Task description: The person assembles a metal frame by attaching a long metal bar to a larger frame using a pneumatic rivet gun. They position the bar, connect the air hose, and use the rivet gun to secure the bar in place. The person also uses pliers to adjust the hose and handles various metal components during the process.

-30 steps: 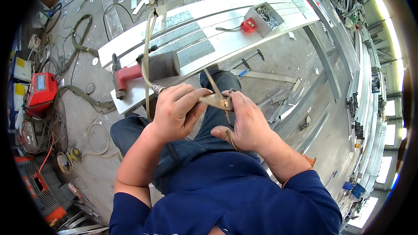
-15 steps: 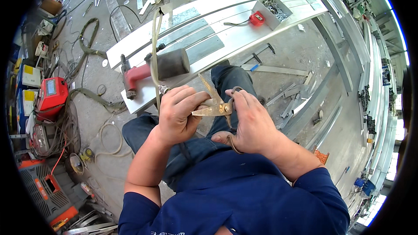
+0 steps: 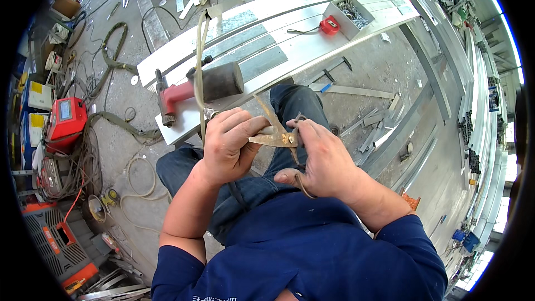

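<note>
My right hand (image 3: 323,159) grips the looped handles of a worn pair of scissors (image 3: 288,139), its rusty blades spread and pointing left. My left hand (image 3: 227,145) is closed in front of them, with a short pale stub, like a hose end, showing at its fingertips between the blades. A metal fitting (image 3: 210,113) sticks out above that hand; what else the fingers hold is hidden. Just beyond, a red and black pneumatic rivet gun (image 3: 184,92) lies on a white panel (image 3: 312,53), and a pale hose (image 3: 198,72) hangs down past it toward my left hand.
A red tape measure (image 3: 329,25) and an open box of small metal fasteners (image 3: 350,15) sit on the panel. Left on the floor are a red machine (image 3: 67,120), cables and hoses. Metal offcuts (image 3: 379,120) lie at the right.
The lower scissor blade has swung up slightly, narrowing the gap between the blades. My right hand has shifted a little; my left hand has hardly moved.
</note>
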Demonstrator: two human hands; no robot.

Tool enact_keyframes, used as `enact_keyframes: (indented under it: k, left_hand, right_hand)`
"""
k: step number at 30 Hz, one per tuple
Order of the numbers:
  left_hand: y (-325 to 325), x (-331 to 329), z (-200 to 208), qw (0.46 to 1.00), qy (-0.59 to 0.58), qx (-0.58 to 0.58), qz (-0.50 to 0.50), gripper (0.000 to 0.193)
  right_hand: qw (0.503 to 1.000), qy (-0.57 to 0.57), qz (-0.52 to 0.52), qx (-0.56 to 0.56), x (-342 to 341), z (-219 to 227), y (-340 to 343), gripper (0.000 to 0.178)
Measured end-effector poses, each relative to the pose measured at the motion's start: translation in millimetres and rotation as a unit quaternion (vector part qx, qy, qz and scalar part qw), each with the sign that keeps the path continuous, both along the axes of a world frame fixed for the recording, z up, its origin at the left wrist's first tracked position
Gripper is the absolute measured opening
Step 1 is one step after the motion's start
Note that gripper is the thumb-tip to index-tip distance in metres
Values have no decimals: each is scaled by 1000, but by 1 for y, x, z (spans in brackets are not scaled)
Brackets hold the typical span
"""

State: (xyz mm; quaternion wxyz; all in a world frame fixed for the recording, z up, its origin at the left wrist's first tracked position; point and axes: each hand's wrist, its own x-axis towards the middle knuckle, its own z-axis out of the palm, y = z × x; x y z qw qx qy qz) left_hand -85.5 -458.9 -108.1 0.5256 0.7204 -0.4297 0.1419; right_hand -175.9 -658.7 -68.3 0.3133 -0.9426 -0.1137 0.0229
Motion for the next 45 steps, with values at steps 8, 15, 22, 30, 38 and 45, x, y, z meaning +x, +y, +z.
enact_keyframes:
  k: [8,15,22,30,38,45]
  left_hand:
    - [-2,0,1,1000,-10,-1,3,22]
    - [-2,0,3,1000,-3,0,2,20]
    - [-1,0,2,1000,-6,14,-4,20]
    - [-2,1,4,1000,-13,26,-9,17]
    - [-4,2,6,1000,-3,21,-19,14]
    - [-1,3,8,999,6,29,-36,13]
  right_hand:
    - [1000,-16,6,-15,1,3,-2,93]
    - [998,-39,-1,-54,2,2,-1,89]
    - [999,-33,-2,-43,1,-3,-1,77]
    - [999,5,12,-49,3,1,-4,67]
    - [998,-6,27,-56,4,-5,-8,65]
    - [997,-9,42,-71,6,-8,-12,66]
